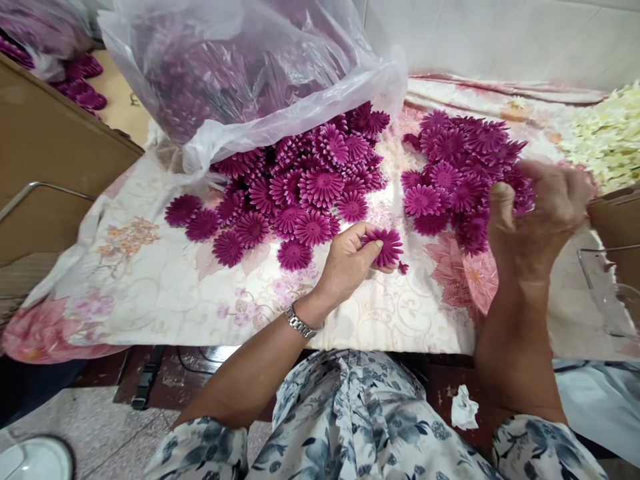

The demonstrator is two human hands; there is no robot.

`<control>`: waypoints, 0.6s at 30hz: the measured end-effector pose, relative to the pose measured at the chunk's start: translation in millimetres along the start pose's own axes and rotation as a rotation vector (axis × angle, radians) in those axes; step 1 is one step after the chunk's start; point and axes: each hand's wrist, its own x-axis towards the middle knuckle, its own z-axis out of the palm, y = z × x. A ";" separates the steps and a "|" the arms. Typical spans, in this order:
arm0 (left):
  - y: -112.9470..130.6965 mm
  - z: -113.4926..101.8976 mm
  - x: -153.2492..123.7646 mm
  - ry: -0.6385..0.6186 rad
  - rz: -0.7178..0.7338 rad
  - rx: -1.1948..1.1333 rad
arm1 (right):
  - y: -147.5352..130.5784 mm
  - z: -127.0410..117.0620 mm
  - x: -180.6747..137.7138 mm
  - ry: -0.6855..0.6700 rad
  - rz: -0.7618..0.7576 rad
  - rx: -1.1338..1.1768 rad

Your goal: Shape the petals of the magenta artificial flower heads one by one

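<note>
My left hand (347, 257) pinches a purple artificial flower head (389, 247) between thumb and fingers, above the cloth near the middle. A tiny purple scrap (403, 267) lies beside that flower head. Over the right edge of a heap of similar purple flower heads (447, 175) is my right hand (543, 207), slightly blurred. Its thumb stands apart from its fingers, and I see nothing held in it. A larger pile of purple flower heads (313, 193) with pale petal edges spreads out beyond my left hand.
A clear plastic bag (260, 73) full of purple pieces spills onto the floral cloth (165, 287). Cream-coloured flowers (613, 137) lie at the far right. Cardboard boxes (55, 133) flank the table, and a white wall rises behind. A crumpled white tissue (465, 408) lies below the table edge.
</note>
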 end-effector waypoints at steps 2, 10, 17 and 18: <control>-1.8 -0.1 0.3 0.005 0.013 0.015 | -22.6 4.9 -10.5 -0.202 -0.067 0.349; -6.9 -5.1 -1.2 0.022 0.124 0.134 | -65.0 21.6 -36.2 -0.841 0.139 0.963; -0.6 -4.4 -1.7 -0.063 0.039 -0.020 | -53.9 25.0 -36.5 -0.875 0.158 1.071; 0.4 -4.6 -1.7 -0.077 0.019 -0.044 | -53.3 25.0 -36.5 -0.851 0.147 1.062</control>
